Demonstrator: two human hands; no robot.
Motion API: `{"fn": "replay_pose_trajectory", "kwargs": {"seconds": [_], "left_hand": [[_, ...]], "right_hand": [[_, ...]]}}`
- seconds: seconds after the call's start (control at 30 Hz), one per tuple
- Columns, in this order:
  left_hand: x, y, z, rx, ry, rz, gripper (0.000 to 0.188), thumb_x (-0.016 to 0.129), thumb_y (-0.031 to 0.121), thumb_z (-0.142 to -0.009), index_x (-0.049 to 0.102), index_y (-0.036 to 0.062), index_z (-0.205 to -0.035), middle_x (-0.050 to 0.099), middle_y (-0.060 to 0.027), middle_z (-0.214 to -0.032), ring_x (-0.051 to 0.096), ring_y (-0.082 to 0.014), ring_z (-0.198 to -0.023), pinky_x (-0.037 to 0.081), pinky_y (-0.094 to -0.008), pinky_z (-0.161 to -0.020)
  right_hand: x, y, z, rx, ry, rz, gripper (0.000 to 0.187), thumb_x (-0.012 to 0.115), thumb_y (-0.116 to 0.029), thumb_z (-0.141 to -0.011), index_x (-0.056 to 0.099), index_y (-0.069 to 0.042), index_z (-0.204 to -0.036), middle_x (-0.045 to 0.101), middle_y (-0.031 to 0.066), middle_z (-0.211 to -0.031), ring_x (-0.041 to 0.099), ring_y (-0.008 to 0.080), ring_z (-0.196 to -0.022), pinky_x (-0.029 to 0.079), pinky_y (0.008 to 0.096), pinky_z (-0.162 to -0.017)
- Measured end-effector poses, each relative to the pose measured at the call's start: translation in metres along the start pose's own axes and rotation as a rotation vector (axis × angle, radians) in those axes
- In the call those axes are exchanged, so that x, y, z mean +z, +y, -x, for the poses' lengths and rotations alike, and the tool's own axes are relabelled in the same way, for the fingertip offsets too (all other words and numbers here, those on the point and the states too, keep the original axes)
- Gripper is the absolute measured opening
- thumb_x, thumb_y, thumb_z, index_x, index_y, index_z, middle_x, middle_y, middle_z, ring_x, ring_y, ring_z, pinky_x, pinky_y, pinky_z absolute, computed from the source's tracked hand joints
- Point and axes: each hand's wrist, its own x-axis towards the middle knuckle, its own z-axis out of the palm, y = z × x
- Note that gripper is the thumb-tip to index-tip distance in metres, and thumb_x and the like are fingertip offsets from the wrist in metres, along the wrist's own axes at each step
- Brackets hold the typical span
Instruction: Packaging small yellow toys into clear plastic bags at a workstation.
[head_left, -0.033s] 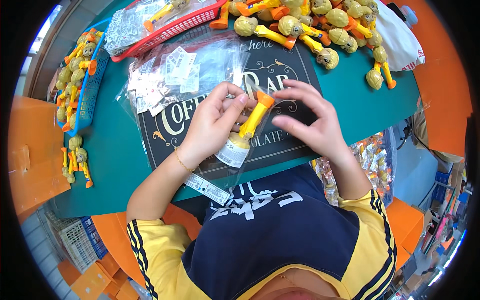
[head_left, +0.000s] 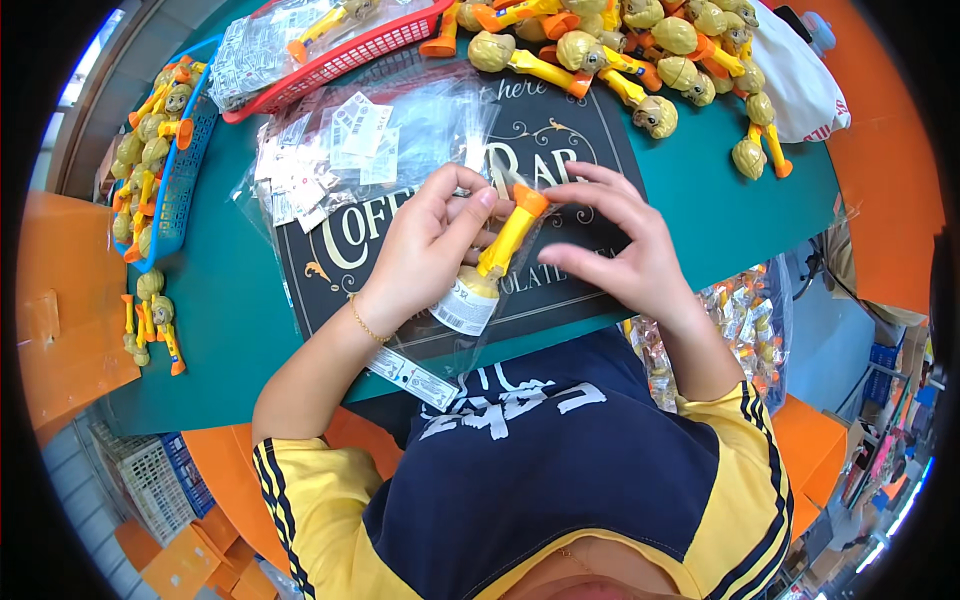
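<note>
My left hand (head_left: pixel 435 230) is closed around a clear plastic bag (head_left: pixel 462 350) with a yellow stick-shaped toy (head_left: pixel 508 240) in it. The toy has an orange flared end pointing away from me and a round gold part nearer me, partly covered by a white label (head_left: pixel 463 310). A long white printed strip (head_left: pixel 415 380) hangs at the bag's near end. On the other side my right hand (head_left: pixel 625 240) has its fingers spread and curved. Its index fingertip is at the orange end, and I cannot tell whether it touches the bag.
A dark printed mat (head_left: pixel 590 130) covers part of the green table (head_left: pixel 220 350). Flat clear bags (head_left: pixel 430 120) lie on it. Behind stands a red basket (head_left: pixel 350 55); a blue basket (head_left: pixel 178 215) of toys is left. More toys (head_left: pixel 675 40) are heaped at far right, beside a white bag (head_left: pixel 795 80).
My right hand has shifted slightly left, bringing its fingertips closer to the toy's orange end. My left hand and the bag look nearly the same.
</note>
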Motion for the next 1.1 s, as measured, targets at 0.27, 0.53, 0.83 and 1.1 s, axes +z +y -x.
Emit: {"fn": "replay_pose_trajectory", "kwargs": {"seconds": [0.27, 0.53, 0.83, 1.1], "left_hand": [[0.008, 0.002, 0.002, -0.002, -0.030, 0.058, 0.015, 0.047, 0.017, -0.096, 0.046, 0.0021, -0.099, 0.065, -0.0104, -0.090, 0.063, -0.0121, -0.077, 0.049, -0.0215, -0.066], [0.010, -0.007, 0.002, 0.135, -0.024, -0.003, 0.012, 0.050, 0.012, -0.094, 0.050, 0.0016, -0.100, 0.063, -0.0067, -0.085, 0.060, -0.0068, -0.077, 0.047, -0.0197, -0.066], [0.001, -0.006, -0.003, 0.009, -0.045, 0.045, 0.017, 0.045, 0.018, -0.097, 0.046, 0.0025, -0.102, 0.063, -0.0127, -0.095, 0.064, -0.0141, -0.083, 0.051, -0.0238, -0.070], [0.008, 0.000, 0.004, 0.066, -0.133, 0.225, 0.021, 0.039, 0.020, -0.098, 0.039, 0.0036, -0.112, 0.058, -0.0226, -0.111, 0.063, -0.0262, -0.098, 0.052, -0.0305, -0.080]], "right_hand": [[0.006, -0.004, -0.003, 0.145, -0.180, -0.360, 0.040, 0.073, -0.007, -0.074, 0.058, -0.002, -0.110, 0.066, 0.0068, -0.100, 0.043, 0.0245, -0.125, 0.034, 0.0378, -0.101], [0.016, -0.002, -0.002, 0.041, -0.169, -0.057, 0.049, 0.072, -0.004, -0.074, 0.051, -0.002, -0.118, 0.069, 0.0070, -0.095, 0.046, 0.0208, -0.123, 0.027, 0.0390, -0.105], [0.005, -0.007, 0.009, -0.004, -0.220, 0.200, 0.045, 0.070, -0.003, -0.076, 0.052, -0.001, -0.117, 0.068, 0.0059, -0.090, 0.053, 0.0186, -0.113, 0.032, 0.0359, -0.100], [0.001, -0.010, 0.015, -0.230, 0.239, 0.424, 0.031, 0.073, -0.006, -0.071, 0.062, -0.003, -0.100, 0.060, 0.0076, -0.096, 0.055, 0.0227, -0.094, 0.042, 0.0312, -0.083]]}}
